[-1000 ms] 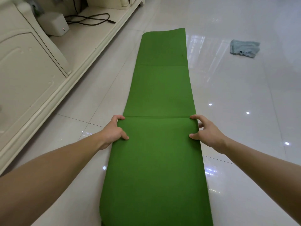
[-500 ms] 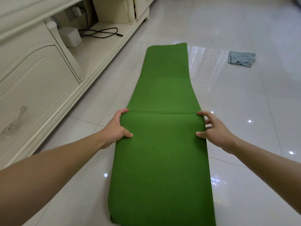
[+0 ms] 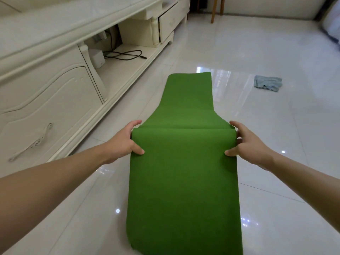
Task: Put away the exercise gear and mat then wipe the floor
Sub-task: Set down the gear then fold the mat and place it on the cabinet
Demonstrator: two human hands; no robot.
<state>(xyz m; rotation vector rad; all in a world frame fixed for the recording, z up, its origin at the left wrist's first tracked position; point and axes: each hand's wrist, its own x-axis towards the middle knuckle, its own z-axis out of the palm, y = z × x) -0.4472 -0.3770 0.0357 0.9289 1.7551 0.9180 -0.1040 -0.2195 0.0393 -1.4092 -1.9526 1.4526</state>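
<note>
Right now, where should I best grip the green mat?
Grip the green mat at its raised fold, one long edge each for left hand and right hand, coming in from the sides. It is wide and limp, so a one-sided grip would likely let it sag.

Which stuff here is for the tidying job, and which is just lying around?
For the job: green mat, gripped by left hand and right hand; grey cloth, probably for wiping.
Just lying about: black cable and white box on the cabinet shelf.

Soft even light; ceiling-lamp glare on glossy floor [image 3: 276,162]; wide-angle edge bending.
</note>
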